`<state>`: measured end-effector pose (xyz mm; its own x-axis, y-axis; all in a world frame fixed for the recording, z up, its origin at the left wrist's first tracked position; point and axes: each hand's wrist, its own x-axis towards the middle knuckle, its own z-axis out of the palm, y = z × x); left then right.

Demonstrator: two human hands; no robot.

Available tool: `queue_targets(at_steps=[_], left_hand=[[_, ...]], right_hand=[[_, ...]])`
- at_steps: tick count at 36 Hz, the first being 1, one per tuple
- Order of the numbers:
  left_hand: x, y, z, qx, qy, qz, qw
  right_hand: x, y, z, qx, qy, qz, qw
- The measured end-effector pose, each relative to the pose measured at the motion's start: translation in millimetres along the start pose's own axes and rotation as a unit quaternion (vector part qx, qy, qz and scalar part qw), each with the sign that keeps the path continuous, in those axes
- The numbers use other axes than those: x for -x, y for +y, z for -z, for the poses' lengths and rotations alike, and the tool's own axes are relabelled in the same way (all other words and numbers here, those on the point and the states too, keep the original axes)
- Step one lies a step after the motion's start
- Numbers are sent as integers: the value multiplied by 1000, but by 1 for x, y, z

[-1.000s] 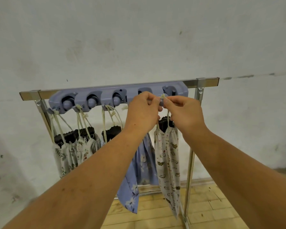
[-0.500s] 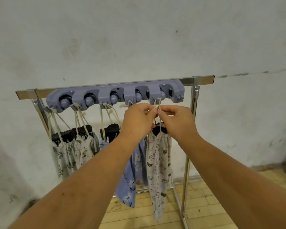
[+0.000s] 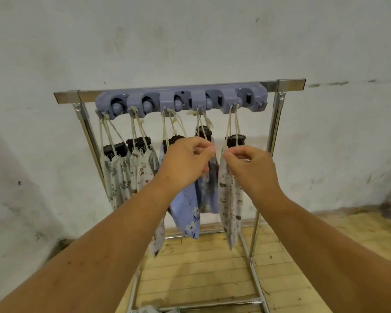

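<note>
A blue-grey hook rail (image 3: pixel 181 99) is fixed on the metal rack's top bar (image 3: pixel 289 84). Several drawstring pouches hang from its hooks by cream cords. The rightmost pouch (image 3: pixel 231 204), white with a dark print, hangs by its cord (image 3: pixel 233 123) from the fifth hook. My left hand (image 3: pixel 185 161) hovers in front of the blue floral pouch (image 3: pixel 186 211), fingers loosely curled and holding nothing. My right hand (image 3: pixel 251 170) is level with it, in front of the rightmost pouch's top, fingers loosely curled. I cannot tell whether it touches the cloth.
The rack's chrome legs (image 3: pixel 273 132) run down to a wooden plank floor (image 3: pixel 201 263). A stained white wall (image 3: pixel 190 41) stands close behind. Another printed cloth (image 3: pixel 147 310) lies on the rack's bottom rail.
Both hands came down from the fifth hook, where they pinched the cord, and moved apart. The rightmost pouch now hangs from that hook by itself.
</note>
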<state>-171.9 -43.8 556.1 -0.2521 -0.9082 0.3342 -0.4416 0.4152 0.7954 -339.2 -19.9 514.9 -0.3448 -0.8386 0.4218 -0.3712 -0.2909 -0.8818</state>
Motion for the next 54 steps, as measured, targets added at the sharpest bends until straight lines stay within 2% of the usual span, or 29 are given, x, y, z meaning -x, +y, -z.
queue_targets(at_steps=[11, 22, 37, 54], left_hand=[[81, -84, 25, -16, -63, 38, 997], [143, -199, 36, 31, -63, 157, 985], [191, -360, 33, 64, -59, 297, 951], [252, -542, -13, -15, -93, 423, 901]], right_hand=[[84, 34, -53, 21, -108, -34, 993], [167, 108, -125, 45, -158, -116, 980], [227, 195, -193, 128, -255, -227, 931], [272, 314, -241, 187, -342, -279, 878]])
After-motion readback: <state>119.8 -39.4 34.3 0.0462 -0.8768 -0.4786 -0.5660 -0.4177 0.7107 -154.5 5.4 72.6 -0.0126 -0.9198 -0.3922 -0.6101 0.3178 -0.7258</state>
